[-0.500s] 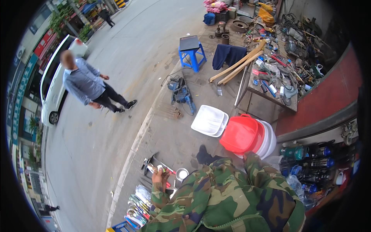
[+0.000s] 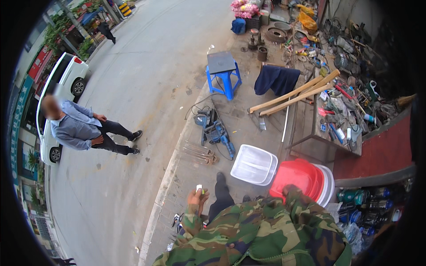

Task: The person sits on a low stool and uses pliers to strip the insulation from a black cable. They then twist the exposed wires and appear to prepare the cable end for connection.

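Observation:
My left hand point(image 2: 194, 198), at the lower middle, is closed round a small white and yellow-green object point(image 2: 199, 190) too small to name. My right sleeve point(image 2: 293, 197) hangs over the stacked red basins point(image 2: 293, 173) and white ones beneath them; the hand at its end is hidden. Beside these sit translucent white square trays point(image 2: 254, 163). My dark trouser leg point(image 2: 220, 197) shows below my camouflage jacket.
Blue power tools point(image 2: 219, 137) and a blue stool point(image 2: 224, 80) stand on the pavement. Long timbers point(image 2: 288, 98) lean by a cluttered bench point(image 2: 339, 128). Bottle-like items point(image 2: 377, 204) crowd the lower right. A person point(image 2: 75, 124) is on the road by a white car point(image 2: 66, 75).
My view has shifted, so the pavement items sit lower and further right. My leg now shows stretched forward. The person on the road appears further left and lower.

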Demonstrator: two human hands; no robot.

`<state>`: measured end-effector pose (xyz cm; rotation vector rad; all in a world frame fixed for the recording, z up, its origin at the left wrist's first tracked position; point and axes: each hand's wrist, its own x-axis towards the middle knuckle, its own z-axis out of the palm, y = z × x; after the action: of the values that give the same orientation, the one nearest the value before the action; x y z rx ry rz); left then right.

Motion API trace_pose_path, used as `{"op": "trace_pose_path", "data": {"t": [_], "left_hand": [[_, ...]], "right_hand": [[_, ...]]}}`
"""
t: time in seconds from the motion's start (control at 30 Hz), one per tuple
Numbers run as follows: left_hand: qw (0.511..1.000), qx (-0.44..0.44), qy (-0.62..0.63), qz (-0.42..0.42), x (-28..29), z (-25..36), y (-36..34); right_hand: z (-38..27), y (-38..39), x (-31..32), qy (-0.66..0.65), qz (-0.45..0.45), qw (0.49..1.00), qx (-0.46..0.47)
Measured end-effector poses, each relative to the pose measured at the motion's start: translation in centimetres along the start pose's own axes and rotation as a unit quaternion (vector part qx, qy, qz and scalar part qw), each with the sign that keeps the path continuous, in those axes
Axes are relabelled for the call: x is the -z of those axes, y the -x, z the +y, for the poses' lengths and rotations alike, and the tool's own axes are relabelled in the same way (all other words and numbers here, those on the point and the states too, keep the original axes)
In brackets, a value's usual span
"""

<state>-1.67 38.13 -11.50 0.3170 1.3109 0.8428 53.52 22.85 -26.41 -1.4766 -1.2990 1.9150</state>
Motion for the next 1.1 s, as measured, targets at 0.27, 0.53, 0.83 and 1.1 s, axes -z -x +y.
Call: {"op": "trace_pose_path", "data": {"t": [0.27,0.53,0.83,1.1], "left_hand": [[0.994,0.026,-0.069,-0.086,-3.1,12.8,-13.6],[0.992,0.041,-0.079,-0.089,-7.4,16.9,-24.1],[0.99,0.033,-0.114,-0.071,-18.2,22.2,-37.1],[0.978,-0.001,-0.182,-0.098,-36.2,30.0,-46.3]], "right_hand": [[-5.0,-5.7,-1.4,0.004,0.221,0.95,-0.221],[-12.2,-16.8,4.0,0.011,0.305,0.919,-0.249],[-19.1,-36.6,22.9,0.045,0.288,0.924,-0.249],[-16.5,-36.7,38.4,0.061,0.294,0.92,-0.252]]}}
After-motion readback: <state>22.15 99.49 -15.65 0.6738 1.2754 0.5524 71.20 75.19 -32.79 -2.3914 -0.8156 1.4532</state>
